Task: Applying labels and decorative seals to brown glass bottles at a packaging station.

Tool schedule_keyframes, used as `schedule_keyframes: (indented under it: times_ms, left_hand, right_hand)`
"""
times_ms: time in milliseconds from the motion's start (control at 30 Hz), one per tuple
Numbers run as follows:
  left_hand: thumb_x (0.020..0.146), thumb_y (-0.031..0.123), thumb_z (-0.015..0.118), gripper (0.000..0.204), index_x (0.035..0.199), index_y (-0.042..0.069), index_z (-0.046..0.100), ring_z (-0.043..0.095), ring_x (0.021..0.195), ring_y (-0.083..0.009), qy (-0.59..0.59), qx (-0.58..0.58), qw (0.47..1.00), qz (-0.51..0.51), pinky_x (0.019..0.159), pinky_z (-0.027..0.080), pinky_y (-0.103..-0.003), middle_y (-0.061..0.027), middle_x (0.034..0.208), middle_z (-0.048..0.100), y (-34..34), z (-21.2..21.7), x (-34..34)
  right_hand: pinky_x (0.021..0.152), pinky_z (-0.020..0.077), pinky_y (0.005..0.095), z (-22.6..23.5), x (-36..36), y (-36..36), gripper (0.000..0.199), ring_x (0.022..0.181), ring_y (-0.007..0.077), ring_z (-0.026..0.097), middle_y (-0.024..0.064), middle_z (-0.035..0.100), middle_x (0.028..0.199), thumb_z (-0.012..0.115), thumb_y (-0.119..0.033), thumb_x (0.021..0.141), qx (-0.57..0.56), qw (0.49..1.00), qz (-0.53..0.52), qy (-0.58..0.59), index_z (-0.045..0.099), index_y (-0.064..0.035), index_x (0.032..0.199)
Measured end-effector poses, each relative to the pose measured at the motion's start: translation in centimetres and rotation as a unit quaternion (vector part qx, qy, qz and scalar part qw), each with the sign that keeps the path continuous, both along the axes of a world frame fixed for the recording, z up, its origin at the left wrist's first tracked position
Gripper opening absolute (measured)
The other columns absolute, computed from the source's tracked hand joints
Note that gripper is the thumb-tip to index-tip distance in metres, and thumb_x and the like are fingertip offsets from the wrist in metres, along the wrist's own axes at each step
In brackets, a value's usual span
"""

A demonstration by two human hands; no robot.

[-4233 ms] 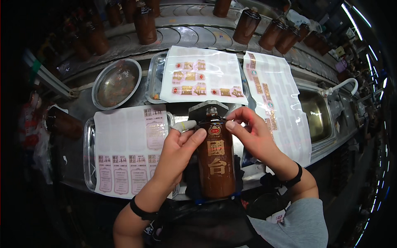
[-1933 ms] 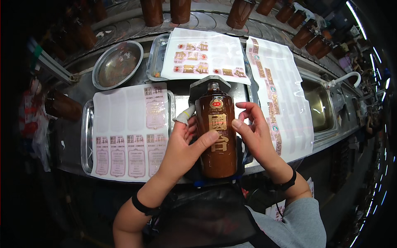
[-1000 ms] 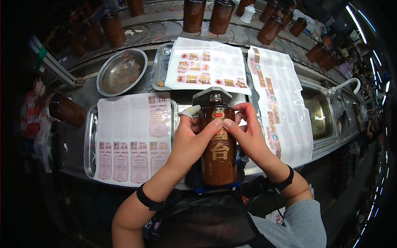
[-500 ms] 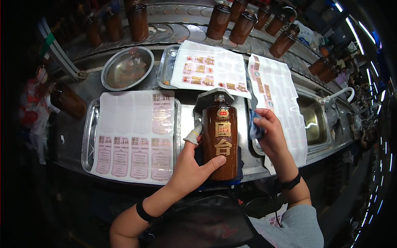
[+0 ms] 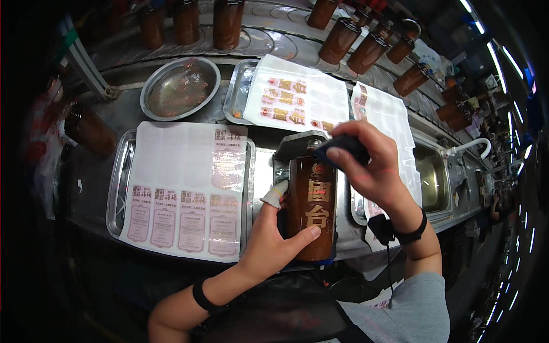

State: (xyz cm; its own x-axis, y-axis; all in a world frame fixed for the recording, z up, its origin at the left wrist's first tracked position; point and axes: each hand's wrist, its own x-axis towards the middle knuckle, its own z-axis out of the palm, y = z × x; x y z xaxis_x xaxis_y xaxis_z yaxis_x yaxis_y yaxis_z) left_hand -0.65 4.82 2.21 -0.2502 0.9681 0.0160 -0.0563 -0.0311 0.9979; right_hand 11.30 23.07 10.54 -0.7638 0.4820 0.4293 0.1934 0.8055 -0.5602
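Observation:
A brown bottle (image 5: pixel 309 237) with large gold characters and a red emblem leans in a metal holder (image 5: pixel 291 150), its neck pointing away from me. My left hand (image 5: pixel 271 237) grips its lower left side, thumb across the front. A pale cover (image 5: pixel 275 194) wraps one left fingertip. Over the bottle's shoulder, my right hand (image 5: pixel 377 166) is closed on a dark blue cloth (image 5: pixel 351 150), which hides part of the upper face. Left of the bottle, a decal sheet (image 5: pixel 171 160) with pinkish label prints lies on a metal tray (image 5: pixel 118 188).
A second sheet (image 5: pixel 323 86) with gold prints rests on another tray (image 5: pixel 234 108); a third sheet (image 5: pixel 394 114) lies right. A metal bowl (image 5: pixel 148 94) stands back left. Several brown bottles (image 5: pixel 366 52) line the conveyor (image 5: pixel 269 43). At right are a sink (image 5: pixel 432 183) and faucet (image 5: pixel 466 147).
My right hand has moved with the cloth from beside the bottle up and left, over its upper part. My left hand keeps its grip. The conveyor bottles have shifted right.

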Motion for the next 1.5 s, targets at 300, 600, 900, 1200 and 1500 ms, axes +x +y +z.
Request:
schedule_keyframes:
  times_ms: [300,600,900,1200,1500]
  left_hand:
    - [0.083,0.016,0.071,0.079,0.147,-0.005,0.03,0.044,0.131,-0.0279,-0.075,-0.007,0.997,-0.035,0.114,0.031,-0.04,-0.019,0.139,0.047,-1.0,-1.3,-0.7]
    - [0.087,0.007,0.046,0.067,0.15,-0.006,0.029,0.038,0.137,-0.0275,-0.212,-0.015,0.975,-0.06,0.116,0.026,-0.038,-0.0185,0.146,0.041,-1.5,-1.4,-1.1]
    - [0.1,0.027,0.05,0.055,0.143,-0.005,0.037,0.045,0.127,-0.0239,-0.144,0.02,0.989,0.005,0.11,0.033,-0.037,-0.0165,0.136,0.049,-1.0,-1.2,0.5]
    - [0.093,0.024,0.07,0.06,0.138,-0.002,0.04,0.049,0.117,-0.0212,-0.111,-0.017,0.993,0.045,0.105,0.037,-0.036,-0.0131,0.127,0.051,0.2,-1.6,1.5]
    - [0.093,0.024,0.068,0.062,0.14,-0.002,0.038,0.049,0.117,-0.0217,-0.088,-0.024,0.995,0.045,0.105,0.037,-0.037,-0.0145,0.129,0.049,0.1,-1.2,1.5]
  right_hand:
    - [0.065,0.0491,0.0352,-2.0,4.1,-5.7,0.023,0.077,0.0246,0.062,0.0054,0.063,0.083,0.077,-0.004,0.072,0.143,0.987,0.061,-0.035,0.07,-0.0082,0.094]
    - [0.065,0.0453,0.0372,1.2,0.6,-7.3,0.027,0.078,0.023,0.058,0.0049,0.058,0.084,0.069,-0.013,0.068,0.243,0.97,0.02,-0.017,0.068,-0.0068,0.094]
    - [0.061,0.0482,0.0349,-3.7,5.7,-11.3,0.021,0.073,0.0238,0.061,0.0056,0.061,0.082,0.077,-0.008,0.07,0.104,0.992,0.025,0.059,0.069,-0.006,0.09]
    - [0.065,0.0489,0.0277,-3.6,5.6,-10.8,0.024,0.074,0.011,0.06,0.0075,0.065,0.085,0.075,-0.012,0.086,-0.253,0.922,-0.263,0.133,0.059,-0.0005,0.099]
    - [0.066,0.0477,0.0241,-6.4,6.5,-9.3,0.021,0.075,0.0087,0.058,0.0045,0.062,0.085,0.074,-0.011,0.086,-0.277,0.91,-0.229,0.206,0.057,-0.0017,0.095]
